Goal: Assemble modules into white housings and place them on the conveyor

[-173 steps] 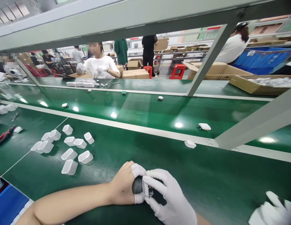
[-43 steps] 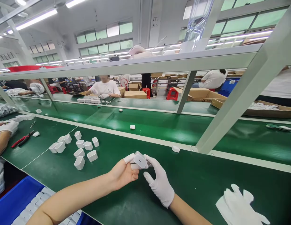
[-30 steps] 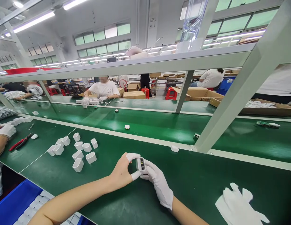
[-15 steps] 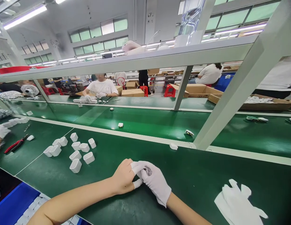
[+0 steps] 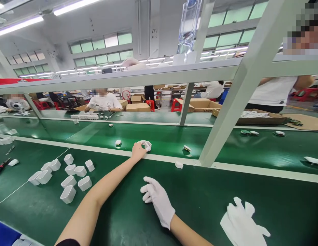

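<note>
My left hand (image 5: 138,151), with white covers on some fingertips, reaches out over the near edge of the green conveyor belt. Its fingers are closed round a small white part (image 5: 148,146), mostly hidden by the fingertips. My right hand (image 5: 159,201), in a white glove, hovers above the green worktop with fingers apart and nothing in them. Left of my forearm stand several white plastic cups (image 5: 85,183), rounded and open-topped. A small white piece (image 5: 178,165) lies by the belt's edge rail, between my hands and the slanted post.
Small white pieces (image 5: 187,148) ride on the belt (image 5: 159,135). An empty white glove (image 5: 242,222) lies at right. Red-handled pliers (image 5: 1,166) lie at far left. A slanted post (image 5: 225,112) rises from the rail. A co-worker (image 5: 104,100) sits across the belt.
My hands were together over the worktop and have come apart. The left has moved forward to the belt; the right has opened. The view has shifted to the right.
</note>
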`<state>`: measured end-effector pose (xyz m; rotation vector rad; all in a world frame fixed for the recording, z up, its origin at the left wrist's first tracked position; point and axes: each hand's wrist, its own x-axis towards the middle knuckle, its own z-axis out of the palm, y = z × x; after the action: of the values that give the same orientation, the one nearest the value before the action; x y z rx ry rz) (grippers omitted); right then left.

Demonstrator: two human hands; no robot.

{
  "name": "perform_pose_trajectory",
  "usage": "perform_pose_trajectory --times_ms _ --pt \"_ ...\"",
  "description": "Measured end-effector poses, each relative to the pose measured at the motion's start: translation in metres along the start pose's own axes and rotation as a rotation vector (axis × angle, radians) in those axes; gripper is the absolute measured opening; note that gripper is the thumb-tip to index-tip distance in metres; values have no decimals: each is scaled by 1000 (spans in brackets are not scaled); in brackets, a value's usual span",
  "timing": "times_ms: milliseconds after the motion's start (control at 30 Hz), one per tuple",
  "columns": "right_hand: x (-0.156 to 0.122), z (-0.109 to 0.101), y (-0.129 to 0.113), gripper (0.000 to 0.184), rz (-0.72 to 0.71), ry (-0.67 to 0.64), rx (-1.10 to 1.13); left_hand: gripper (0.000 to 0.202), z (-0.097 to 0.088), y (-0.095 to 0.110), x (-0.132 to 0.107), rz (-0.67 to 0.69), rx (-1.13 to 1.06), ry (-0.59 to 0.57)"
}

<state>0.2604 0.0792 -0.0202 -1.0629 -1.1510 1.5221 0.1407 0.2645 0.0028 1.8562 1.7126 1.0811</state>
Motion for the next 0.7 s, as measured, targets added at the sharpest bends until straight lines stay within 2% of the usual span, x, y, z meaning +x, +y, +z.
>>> perform_pose_trajectory --times_ms 67,167,267,333,400,500,600,700 --pt "1 -1 2 41 -4 -16 -17 26 12 -9 12 -19 76 5" --pt "3 -2 5 37 -5 -32 -46 24 23 -24 14 -44 174 28" --pt "5 -4 9 35 -8 -48 -69 28 24 -33 11 -36 227 88" --pt "4 -4 10 35 -14 -57 -78 29 23 -32 8 10 236 139" --pt "2 -4 10 34 -15 -62 -80 27 23 -23 5 103 222 160" --pt "-2 -2 7 32 -9 -80 -77 22 37 3 4 280 177 102" --pt "-4 0 6 29 3 -117 -73 30 67 34 10 392 131 2" --pt "-3 0 8 24 7 -139 -70 47 102 59 24 388 112 -90"
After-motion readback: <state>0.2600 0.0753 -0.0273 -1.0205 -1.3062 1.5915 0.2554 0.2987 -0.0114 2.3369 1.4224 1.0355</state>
